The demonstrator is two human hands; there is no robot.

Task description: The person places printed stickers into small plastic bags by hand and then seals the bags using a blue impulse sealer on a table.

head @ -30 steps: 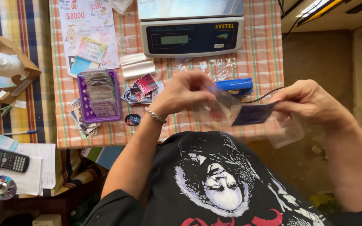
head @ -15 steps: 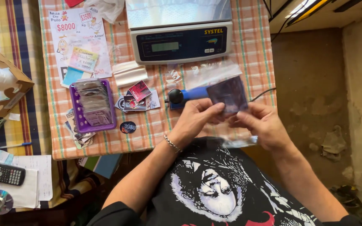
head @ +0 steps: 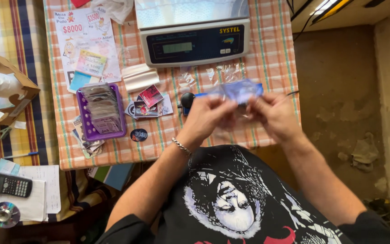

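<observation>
Head view showed the clear plastic sleeve [head: 239, 91] with a bluish card inside lying with its long axis from nine to three o'clock, pinched shut at each end between the left hand [head: 208, 118] and right hand [head: 274, 116], above the worktop [head: 276, 49].

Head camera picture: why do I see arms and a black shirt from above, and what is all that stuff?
The camera sits on a person's head and looks down, so you see their own arms. The left hand and right hand together hold a small clear plastic bag with a dark blue card inside. On the orange checked tablecloth sit a grey digital weighing scale, a purple plastic tray of sleeved cards, and loose colourful stickers. A black calculator lies lower left.
</observation>
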